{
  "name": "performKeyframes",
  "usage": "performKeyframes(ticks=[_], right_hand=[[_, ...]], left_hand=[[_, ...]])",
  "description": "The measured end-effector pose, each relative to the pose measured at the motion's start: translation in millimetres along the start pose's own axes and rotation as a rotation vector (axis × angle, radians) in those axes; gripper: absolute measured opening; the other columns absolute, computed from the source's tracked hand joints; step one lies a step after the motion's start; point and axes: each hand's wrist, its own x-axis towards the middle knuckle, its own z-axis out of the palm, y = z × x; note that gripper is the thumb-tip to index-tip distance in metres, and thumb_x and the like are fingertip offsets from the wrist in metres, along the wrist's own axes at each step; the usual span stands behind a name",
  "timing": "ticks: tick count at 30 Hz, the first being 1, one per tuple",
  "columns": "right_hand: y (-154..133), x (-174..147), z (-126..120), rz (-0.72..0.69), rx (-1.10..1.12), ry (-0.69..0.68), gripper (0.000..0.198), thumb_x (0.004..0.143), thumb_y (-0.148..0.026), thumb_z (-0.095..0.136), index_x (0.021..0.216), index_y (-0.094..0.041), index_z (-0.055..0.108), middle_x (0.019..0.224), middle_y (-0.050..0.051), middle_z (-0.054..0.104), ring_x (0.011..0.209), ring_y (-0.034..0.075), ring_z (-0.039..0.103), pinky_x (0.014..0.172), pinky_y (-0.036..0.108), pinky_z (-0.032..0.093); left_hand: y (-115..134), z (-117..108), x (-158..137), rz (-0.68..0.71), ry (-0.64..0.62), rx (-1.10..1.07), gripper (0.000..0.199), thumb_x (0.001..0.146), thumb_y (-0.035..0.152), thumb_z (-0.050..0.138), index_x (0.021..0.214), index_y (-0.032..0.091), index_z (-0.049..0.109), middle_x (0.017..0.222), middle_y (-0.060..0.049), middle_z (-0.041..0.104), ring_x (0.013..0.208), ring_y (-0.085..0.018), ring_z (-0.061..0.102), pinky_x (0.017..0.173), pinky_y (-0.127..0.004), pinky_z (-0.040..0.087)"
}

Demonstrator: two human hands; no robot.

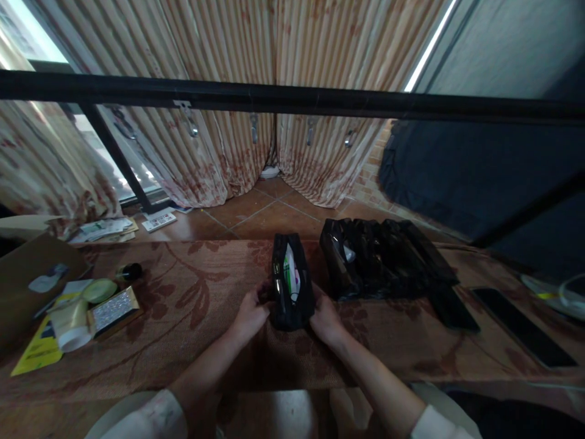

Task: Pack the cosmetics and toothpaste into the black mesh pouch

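A black pouch (280, 305) stands on the patterned cloth of the table in front of me. Its top gapes along the middle, and a green and white packet (289, 273) shows inside. My left hand (251, 312) presses against the pouch's left side, fingers curled behind it. From the right side my right hand (325, 317) grips it in the same way. Both sets of fingertips are partly hidden by the pouch. To the right stands a row of several similar black pouches (384, 259), close together, with something pale showing in the nearest one.
At the left lie a cream tube (70, 320), a glittery box (114, 312), a yellow packet (39, 353) and a small dark bottle (130, 271), beside a cardboard box (36, 280). Two dark flat phone-like slabs lie right, one a long slab (523, 326). A black rail (292, 97) crosses beyond the table.
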Motion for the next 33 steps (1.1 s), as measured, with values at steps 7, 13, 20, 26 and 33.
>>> performKeyframes(ticks=[7, 13, 20, 26, 33], right_hand=[[4, -1, 0, 0.035, -0.048, -0.003, 0.043, 0.077, -0.018, 0.052, 0.119, -0.021, 0.062, 0.11, 0.004, 0.07, 0.103, 0.023, 0.063, 0.095, 0.04, 0.046], [1, -4, -4, -0.026, -0.011, -0.093, 0.049, 0.074, -0.011, 0.05, 0.121, -0.02, 0.061, 0.111, 0.003, 0.069, 0.103, 0.021, 0.063, 0.096, 0.038, 0.046], [-12, -12, -5, -0.093, -0.146, -0.113, 0.057, 0.075, -0.006, 0.046, 0.13, -0.018, 0.052, 0.119, 0.008, 0.066, 0.108, 0.021, 0.061, 0.095, 0.035, 0.046], [-14, -11, 0, 0.005, -0.228, -0.066, 0.051, 0.073, -0.006, 0.047, 0.12, -0.02, 0.06, 0.103, 0.007, 0.071, 0.098, 0.023, 0.065, 0.084, 0.031, 0.049], [-10, -11, 0, 0.029, -0.284, -0.036, 0.05, 0.071, -0.006, 0.047, 0.117, -0.02, 0.061, 0.096, 0.007, 0.071, 0.093, 0.024, 0.066, 0.08, 0.032, 0.049]], left_hand=[[9, 4, -3, -0.053, -0.013, -0.02, 0.052, 0.061, 0.011, 0.063, 0.113, 0.014, 0.061, 0.104, -0.007, 0.07, 0.097, -0.024, 0.063, 0.089, -0.036, 0.049], [11, 2, -2, -0.074, 0.0, -0.052, 0.055, 0.059, 0.018, 0.069, 0.113, 0.013, 0.063, 0.098, -0.008, 0.072, 0.095, -0.026, 0.065, 0.088, -0.039, 0.05], [9, 1, -3, -0.088, 0.069, -0.013, 0.039, 0.059, 0.019, 0.068, 0.098, 0.013, 0.07, 0.081, -0.005, 0.073, 0.086, -0.025, 0.066, 0.083, -0.036, 0.051], [9, 1, -3, -0.075, 0.07, -0.006, 0.046, 0.057, 0.021, 0.069, 0.103, 0.014, 0.069, 0.078, -0.004, 0.073, 0.084, -0.025, 0.067, 0.079, -0.035, 0.052], [8, 0, -2, -0.109, 0.075, 0.009, 0.043, 0.056, 0.022, 0.071, 0.099, 0.014, 0.07, 0.066, -0.002, 0.071, 0.077, -0.024, 0.068, 0.074, -0.033, 0.053]])
